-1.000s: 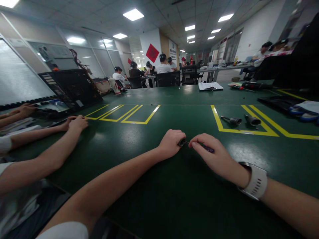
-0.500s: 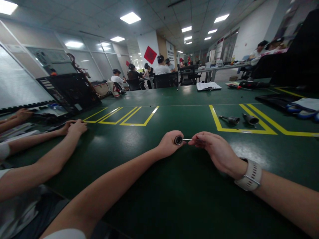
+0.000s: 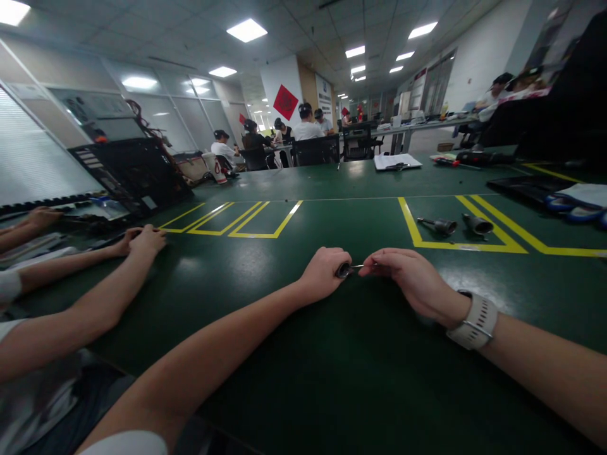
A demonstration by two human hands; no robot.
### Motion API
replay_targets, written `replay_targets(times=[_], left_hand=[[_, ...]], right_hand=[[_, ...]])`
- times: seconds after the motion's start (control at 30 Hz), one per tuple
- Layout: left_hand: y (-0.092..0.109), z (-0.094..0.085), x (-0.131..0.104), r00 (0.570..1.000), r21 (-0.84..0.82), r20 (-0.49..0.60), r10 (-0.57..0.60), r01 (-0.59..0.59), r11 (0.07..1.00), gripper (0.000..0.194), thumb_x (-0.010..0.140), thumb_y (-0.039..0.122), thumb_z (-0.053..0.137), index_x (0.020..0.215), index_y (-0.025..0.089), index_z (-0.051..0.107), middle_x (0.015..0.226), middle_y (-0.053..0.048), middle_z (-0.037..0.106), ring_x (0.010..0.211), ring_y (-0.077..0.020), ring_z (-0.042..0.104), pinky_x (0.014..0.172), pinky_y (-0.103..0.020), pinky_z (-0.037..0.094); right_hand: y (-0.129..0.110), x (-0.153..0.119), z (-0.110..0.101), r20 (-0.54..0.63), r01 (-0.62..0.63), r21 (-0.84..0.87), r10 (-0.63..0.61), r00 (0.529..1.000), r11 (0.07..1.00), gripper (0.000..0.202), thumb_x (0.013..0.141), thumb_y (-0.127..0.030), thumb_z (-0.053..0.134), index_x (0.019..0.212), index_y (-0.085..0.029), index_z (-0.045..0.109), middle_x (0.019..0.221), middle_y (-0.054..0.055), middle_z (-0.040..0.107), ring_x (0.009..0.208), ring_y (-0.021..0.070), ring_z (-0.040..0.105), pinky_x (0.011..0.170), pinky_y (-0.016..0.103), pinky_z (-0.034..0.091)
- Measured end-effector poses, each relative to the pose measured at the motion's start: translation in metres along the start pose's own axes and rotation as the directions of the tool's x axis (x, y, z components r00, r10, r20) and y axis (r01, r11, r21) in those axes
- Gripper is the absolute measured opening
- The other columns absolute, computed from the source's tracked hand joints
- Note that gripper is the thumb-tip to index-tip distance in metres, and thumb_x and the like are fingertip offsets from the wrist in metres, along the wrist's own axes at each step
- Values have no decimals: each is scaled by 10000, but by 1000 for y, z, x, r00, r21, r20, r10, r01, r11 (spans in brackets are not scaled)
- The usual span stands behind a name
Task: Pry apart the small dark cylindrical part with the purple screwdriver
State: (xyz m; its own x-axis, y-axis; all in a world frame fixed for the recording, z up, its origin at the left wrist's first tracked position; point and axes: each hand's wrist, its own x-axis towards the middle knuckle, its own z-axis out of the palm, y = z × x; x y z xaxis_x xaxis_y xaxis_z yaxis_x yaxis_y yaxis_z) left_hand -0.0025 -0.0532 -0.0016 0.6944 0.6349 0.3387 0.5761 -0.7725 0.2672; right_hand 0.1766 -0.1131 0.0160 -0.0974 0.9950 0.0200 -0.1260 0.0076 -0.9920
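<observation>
We are clenching our left hand (image 3: pixel 322 277) around a dark metal cup (image 3: pixel 343 270) over the bench (image 3: pixel 303 366), apparently steadying it against the thin shaft (image 3: pixel 358 266) our right hand (image 3: pixel 415 278) is pinching alongside.

The left hand (image 3: pixel 325 275) grips a socket (image 3: pixel 343 270), the right hand (image 3: pixel 403 278) a thin rod (image 3: pixel 358 266), with two more sockets (image 3: pixel 444 226) lying far right.
</observation>
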Motion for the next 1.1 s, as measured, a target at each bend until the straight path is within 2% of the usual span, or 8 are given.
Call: replay_targets(times=[0.13,0.23,0.33,0.83,1.1], left_hand=[[-5,2,2,996,-117,-65,-67,60,991,111,758,248,558,689,170,518,677,13,517,652,-131,478,634,-264,355],[-7,3,3,992,-242,-84,-97,74,967,143,743,263,568,667,168,493,653,23,486,631,-120,463,594,-245,352],[-6,2,3,989,-304,-99,-108,73,950,155,733,266,578,662,163,486,646,28,472,622,-113,454,577,-235,347],[-13,6,2,971,-172,-99,-217,198,965,109,740,223,614,719,162,527,710,20,531,661,-121,485,587,-242,344],[-8,4,2,957,-109,-76,-282,273,956,75,755,220,597,751,168,544,740,12,555,681,-130,502,588,-251,361]], right_hand=[[2,2,1,-36,-109,188,118,992,976,130,695,-271,617,666,-160,679,716,52,690,750,201,626,797,370,413],[0,2,4,-52,-157,251,175,983,955,122,696,-242,604,634,-166,676,690,44,687,732,187,628,815,358,407],[-1,2,4,-48,-154,264,173,984,952,119,701,-228,597,646,-166,683,698,40,692,742,182,629,830,351,400],[6,3,0,-146,-50,221,84,986,974,106,663,-238,623,626,-155,678,643,40,684,683,186,629,780,350,401],[10,3,-2,-177,29,111,-9,984,993,138,678,-235,585,597,-156,664,623,34,662,672,173,611,765,336,419]])
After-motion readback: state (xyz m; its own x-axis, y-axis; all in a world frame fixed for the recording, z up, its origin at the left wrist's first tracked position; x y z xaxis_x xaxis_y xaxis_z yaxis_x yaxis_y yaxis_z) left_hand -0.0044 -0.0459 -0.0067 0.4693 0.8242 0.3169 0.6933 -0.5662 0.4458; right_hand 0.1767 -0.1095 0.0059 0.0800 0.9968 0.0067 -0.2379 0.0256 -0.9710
